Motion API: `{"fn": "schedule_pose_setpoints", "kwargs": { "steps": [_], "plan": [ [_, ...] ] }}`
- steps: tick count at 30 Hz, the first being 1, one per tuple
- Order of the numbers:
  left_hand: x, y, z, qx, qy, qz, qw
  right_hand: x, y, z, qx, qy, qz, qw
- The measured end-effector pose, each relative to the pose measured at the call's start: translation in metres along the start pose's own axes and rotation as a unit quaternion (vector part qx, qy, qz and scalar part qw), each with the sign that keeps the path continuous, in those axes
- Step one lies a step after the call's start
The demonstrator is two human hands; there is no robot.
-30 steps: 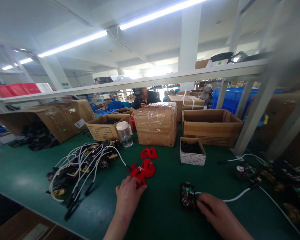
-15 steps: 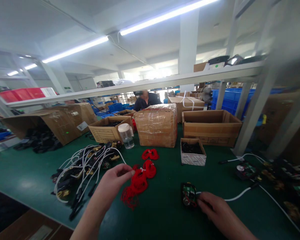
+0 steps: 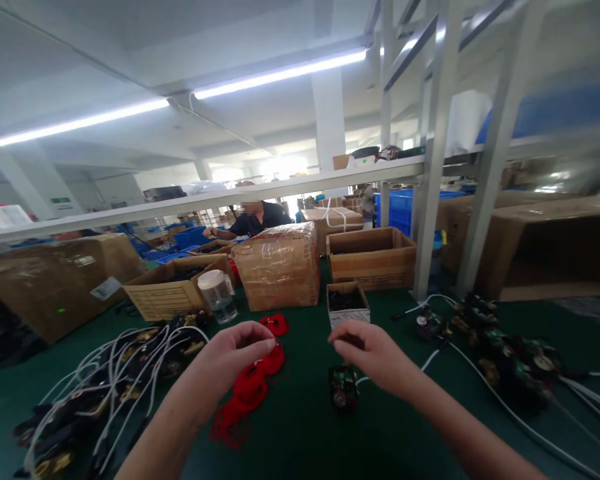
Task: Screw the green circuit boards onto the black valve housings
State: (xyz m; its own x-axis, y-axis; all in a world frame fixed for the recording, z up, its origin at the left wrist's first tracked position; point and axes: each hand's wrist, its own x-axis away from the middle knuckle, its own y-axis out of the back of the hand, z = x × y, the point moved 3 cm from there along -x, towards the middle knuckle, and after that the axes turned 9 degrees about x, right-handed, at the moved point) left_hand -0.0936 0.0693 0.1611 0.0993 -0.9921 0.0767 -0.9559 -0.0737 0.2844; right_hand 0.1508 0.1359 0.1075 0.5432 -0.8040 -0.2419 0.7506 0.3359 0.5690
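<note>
My left hand (image 3: 233,357) is raised over the green table (image 3: 300,440), its fingers pinched on a bundle of red wires (image 3: 247,390) that hangs down to the tabletop. More red coils (image 3: 276,324) lie just behind it. My right hand (image 3: 375,353) hovers close to the left hand with its fingers curled; what they hold, if anything, is hidden. Under the right hand a small black circuit board module (image 3: 343,390) lies on the table with a white cable (image 3: 433,359) leading off to the right.
A tangle of white-cabled brass parts (image 3: 115,373) covers the left. A lidded plastic jar (image 3: 219,297), a taped carton (image 3: 279,267), a small white box (image 3: 347,305) and an open carton (image 3: 373,257) stand behind. More parts (image 3: 505,353) lie right by metal posts (image 3: 427,213). A person (image 3: 257,217) sits opposite.
My left hand has lifted the red wire bundle off the table. My right hand has left the circuit board and risen toward the left hand. The view has swung to the right.
</note>
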Motion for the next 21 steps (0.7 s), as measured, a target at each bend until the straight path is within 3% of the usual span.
{"fn": "schedule_pose_setpoints", "kwargs": {
  "steps": [5,12,15,21],
  "plan": [
    [-0.005,-0.034,-0.009,-0.012,-0.021,0.066,0.998,-0.010,-0.008,0.025,-0.053,0.060,0.014,0.997],
    [-0.008,-0.060,-0.001,-0.066,-0.035,0.096,0.993,0.002,-0.014,0.011,-0.111,0.021,0.008,0.994],
    [-0.002,-0.071,0.018,-0.072,-0.013,0.106,0.992,0.019,-0.018,-0.007,-0.145,-0.039,0.031,0.988],
    [0.005,-0.109,0.082,-0.083,0.006,0.103,0.991,0.056,-0.043,-0.059,-0.170,-0.116,0.021,0.978]
  ]
}}
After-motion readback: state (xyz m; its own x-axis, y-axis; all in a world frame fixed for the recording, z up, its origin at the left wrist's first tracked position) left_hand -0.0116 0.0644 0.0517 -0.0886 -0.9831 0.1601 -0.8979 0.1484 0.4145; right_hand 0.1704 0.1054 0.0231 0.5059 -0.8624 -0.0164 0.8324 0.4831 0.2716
